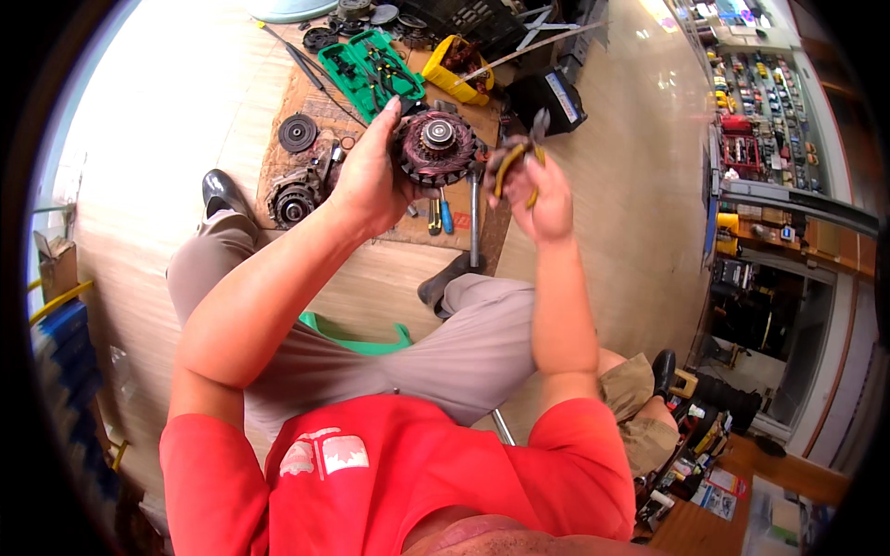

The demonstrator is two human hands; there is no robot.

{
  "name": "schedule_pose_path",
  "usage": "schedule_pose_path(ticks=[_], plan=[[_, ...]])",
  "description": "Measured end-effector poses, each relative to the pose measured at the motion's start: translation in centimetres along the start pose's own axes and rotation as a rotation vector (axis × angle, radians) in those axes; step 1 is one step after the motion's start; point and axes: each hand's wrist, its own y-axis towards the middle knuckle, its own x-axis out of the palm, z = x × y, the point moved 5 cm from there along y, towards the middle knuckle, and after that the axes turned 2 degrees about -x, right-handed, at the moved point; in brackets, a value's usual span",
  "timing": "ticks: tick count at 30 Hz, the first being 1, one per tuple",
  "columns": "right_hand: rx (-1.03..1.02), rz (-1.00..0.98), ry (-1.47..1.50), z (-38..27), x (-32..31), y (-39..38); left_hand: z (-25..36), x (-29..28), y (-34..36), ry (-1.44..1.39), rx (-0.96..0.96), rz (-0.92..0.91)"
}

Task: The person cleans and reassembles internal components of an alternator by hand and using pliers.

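Observation:
My left hand point(369, 181) is closed round the side of a wound motor core point(438, 146). This round part has reddish copper windings, a dark toothed rim and a shiny bearing at its centre. Just to its right, my right hand point(542, 199) grips a pair of pliers point(507, 173) with yellow handles. The pliers' jaws point up and away from me, apart from the core. Some of the right fingers are blurred, and part of the core's underside is hidden behind my left hand.
On the cardboard point(278, 153) lie a dark disc point(298, 132), a metal housing point(294, 204), a blue-handled screwdriver point(446, 216) and a long metal bar point(476, 222). Farther back are a green tool case point(369, 72), a yellow container point(461, 67) and a black box point(547, 100). Another person's leg point(640, 408) shows at right.

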Motion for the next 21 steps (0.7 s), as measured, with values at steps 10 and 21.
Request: schedule_pose_path(ticks=[10, 21], plan=[[-0.098, 0.078, -0.787, 1.2, 0.8, -0.4, -0.6, -1.4, 0.5, -0.016, -0.017, 0.025], [-0.273, 0.197, -0.97, -0.5, 0.6, -0.9, -2.1, -1.5, 1.4, -0.032, -0.102, -0.035]])
